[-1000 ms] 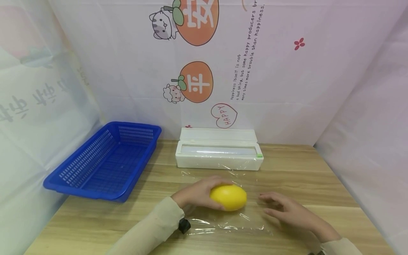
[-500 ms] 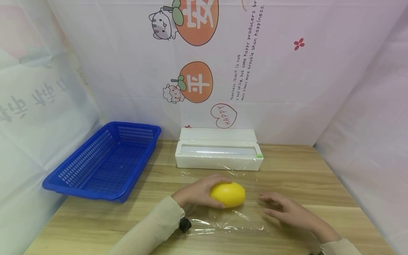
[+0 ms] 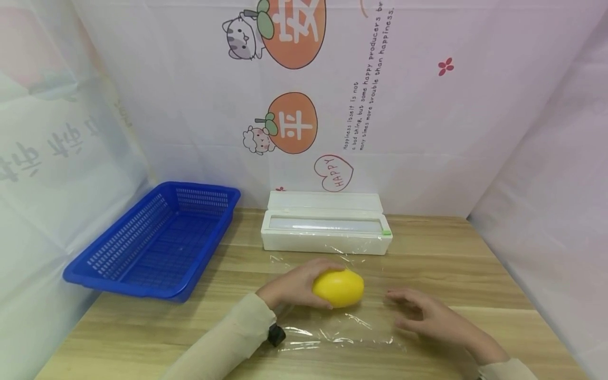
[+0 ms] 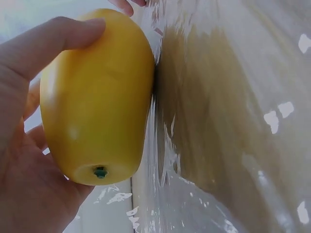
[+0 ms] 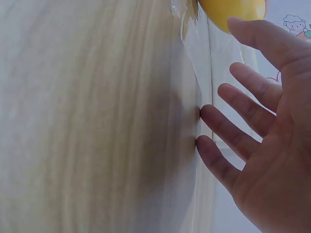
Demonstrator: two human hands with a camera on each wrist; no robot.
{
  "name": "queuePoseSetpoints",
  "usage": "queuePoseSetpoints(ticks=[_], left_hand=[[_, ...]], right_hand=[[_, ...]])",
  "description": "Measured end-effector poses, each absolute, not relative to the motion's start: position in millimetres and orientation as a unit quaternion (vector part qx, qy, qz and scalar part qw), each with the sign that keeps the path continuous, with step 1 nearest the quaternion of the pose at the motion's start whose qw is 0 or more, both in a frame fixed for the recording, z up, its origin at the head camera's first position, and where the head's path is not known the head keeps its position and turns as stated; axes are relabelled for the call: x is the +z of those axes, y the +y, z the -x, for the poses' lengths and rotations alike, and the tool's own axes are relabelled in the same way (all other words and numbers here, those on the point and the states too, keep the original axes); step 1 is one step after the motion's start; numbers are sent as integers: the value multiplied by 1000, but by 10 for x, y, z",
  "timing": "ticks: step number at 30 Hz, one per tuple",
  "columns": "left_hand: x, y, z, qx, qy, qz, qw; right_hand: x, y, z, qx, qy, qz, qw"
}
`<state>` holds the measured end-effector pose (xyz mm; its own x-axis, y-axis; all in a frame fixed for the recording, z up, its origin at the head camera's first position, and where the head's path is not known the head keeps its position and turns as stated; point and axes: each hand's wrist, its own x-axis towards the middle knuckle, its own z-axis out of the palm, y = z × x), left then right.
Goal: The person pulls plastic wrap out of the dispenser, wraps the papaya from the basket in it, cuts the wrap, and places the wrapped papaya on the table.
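Observation:
A smooth yellow fruit (image 3: 339, 288), mango-like in shape, lies on its side over a sheet of clear cling film (image 3: 342, 338). In the left wrist view a small green stem nub (image 4: 100, 172) shows at its near end. My left hand (image 3: 300, 286) grips the fruit's left end, the thumb (image 4: 85, 33) pressed along its side. My right hand (image 3: 429, 318) is apart from the fruit on its right, low over the table, fingers spread and holding nothing. In the right wrist view two fingertips come close to the tabletop at the film's edge.
Behind the film stands a white cling film box (image 3: 328, 243) with its lid raised and a roll inside. A blue slotted basket (image 3: 192, 274) sits at the left of the wooden table (image 3: 475, 274). Printed white cloth (image 3: 404, 174) walls the back and both sides.
The fruit's right end has shifted slightly left and back in my left hand. My right thumb has spread a little away from its fingers; that hand otherwise stays in place.

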<state>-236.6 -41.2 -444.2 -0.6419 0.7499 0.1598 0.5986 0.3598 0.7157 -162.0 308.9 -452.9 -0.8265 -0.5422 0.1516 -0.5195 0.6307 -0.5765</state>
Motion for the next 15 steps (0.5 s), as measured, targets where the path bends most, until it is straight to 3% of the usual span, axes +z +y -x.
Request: queuePoseSetpoints(ticks=[15], left_hand=[[-4433,-398,2291,405,809,-407,124]], right_hand=[[-4539,3107,1587,-301,908,290,16]])
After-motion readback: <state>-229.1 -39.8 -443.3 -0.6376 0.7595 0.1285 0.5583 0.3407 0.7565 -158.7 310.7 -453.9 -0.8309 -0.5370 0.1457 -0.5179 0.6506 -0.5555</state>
